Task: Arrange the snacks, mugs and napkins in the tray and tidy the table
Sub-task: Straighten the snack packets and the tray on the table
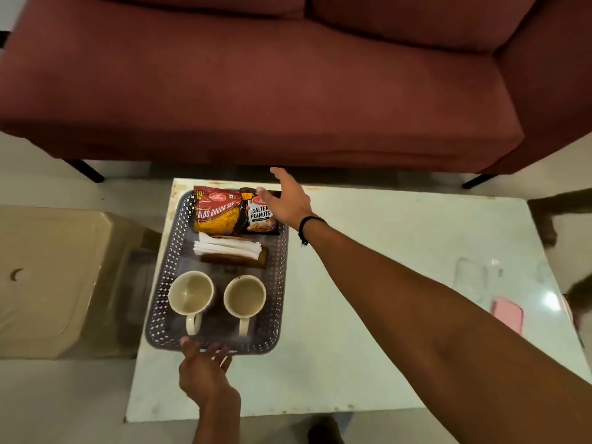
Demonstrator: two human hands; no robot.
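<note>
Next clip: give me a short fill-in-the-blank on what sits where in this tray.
1. The tray holds ____ mugs, both with handles toward the person.
2. The napkins lie between the mugs and the ____.
3. The left hand touches the tray's ____ edge.
4. The right hand is over the salted ____ packet.

Missing: two; snack packets; near; peanuts

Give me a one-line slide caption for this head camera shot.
Left hand grips the near rim of the tray holding two mugs, napkins and two snack packets, while the open right hand reaches over the far end.
</note>
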